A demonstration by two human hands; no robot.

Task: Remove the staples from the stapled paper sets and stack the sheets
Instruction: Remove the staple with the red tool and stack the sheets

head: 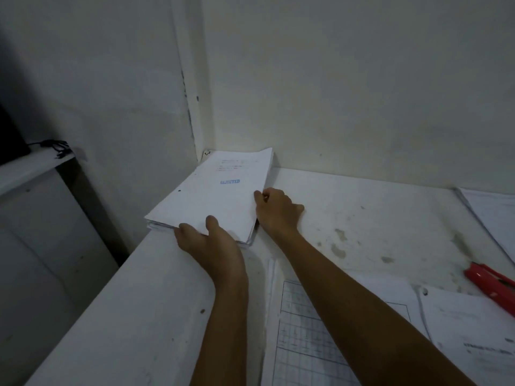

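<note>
The stack of sheets [214, 195] lies in the far corner of the white table [362, 218], against the wall, a blue stamp on its top page; my left hand [207, 240] grasps its near edge, thumb on top and fingers underneath, and my right hand [274, 208] grips its right edge with fingers curled against the side. Nearer me than the stack lies a gridded sheet [306, 338] under my right forearm, and well to the stack's right sit more papers [473, 330] and 1 red staple remover [490, 285]
</note>
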